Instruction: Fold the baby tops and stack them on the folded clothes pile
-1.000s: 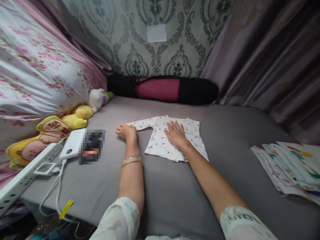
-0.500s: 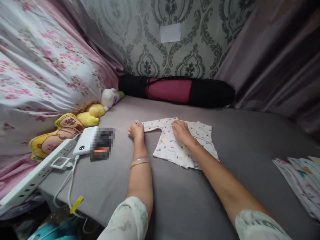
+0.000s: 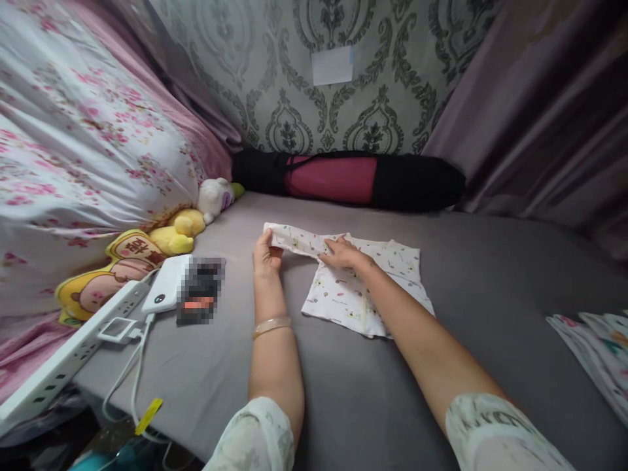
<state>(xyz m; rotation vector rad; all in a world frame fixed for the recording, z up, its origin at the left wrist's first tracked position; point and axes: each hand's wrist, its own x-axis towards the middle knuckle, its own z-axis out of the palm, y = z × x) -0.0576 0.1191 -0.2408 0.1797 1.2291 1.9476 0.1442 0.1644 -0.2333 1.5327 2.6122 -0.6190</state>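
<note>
A small white long-sleeved shirt (image 3: 338,294) with a scattered print lies spread on the grey bed sheet. My left hand (image 3: 267,254) grips the cuff end of its left-hand sleeve, thumb on top, and the sleeve stretches slightly raised toward the body of the shirt. My right hand (image 3: 343,254) rests on the shirt where that sleeve joins, its fingers stretched out and pointing left over the fabric. The opposite side of the shirt lies folded over, partly hidden beneath my right forearm.
Folded printed clothes (image 3: 596,353) lie at the right edge. On the left are a white power bank (image 3: 168,282), a blurred-out object (image 3: 200,291), a power strip (image 3: 73,350) with cables, and plush toys (image 3: 181,232). A long black-and-red bag (image 3: 331,178) lies along the wall.
My left hand has turned and lifted the sleeve end, which now lies flatter and more visible. My right hand has slid left toward the sleeve's base.
</note>
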